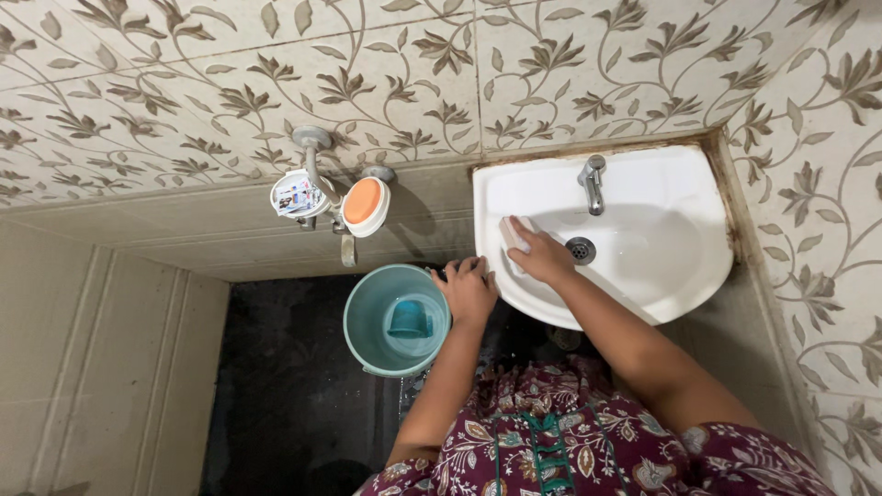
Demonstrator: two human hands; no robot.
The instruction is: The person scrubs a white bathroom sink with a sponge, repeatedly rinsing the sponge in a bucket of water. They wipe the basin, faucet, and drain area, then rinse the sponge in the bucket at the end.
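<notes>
a white sink [680, 266] fills the upper right of the frame, set into a corner of leaf-pattern tiles [276, 73]. left of it, lower down, a teal bucket [360, 321] stands on the dark floor with a small teal mug [409, 319] inside. the right hand [542, 259] presses a pale sponge [513, 233] on the sink's left inner side, fingers wrapped over it. the left hand [469, 289] grips the sink's front rim, near the bucket. it looks like the scrubbing step. next, the sponge needs firm rubs around the bowl toward the drain [580, 249], under the tap [593, 182]
</notes>
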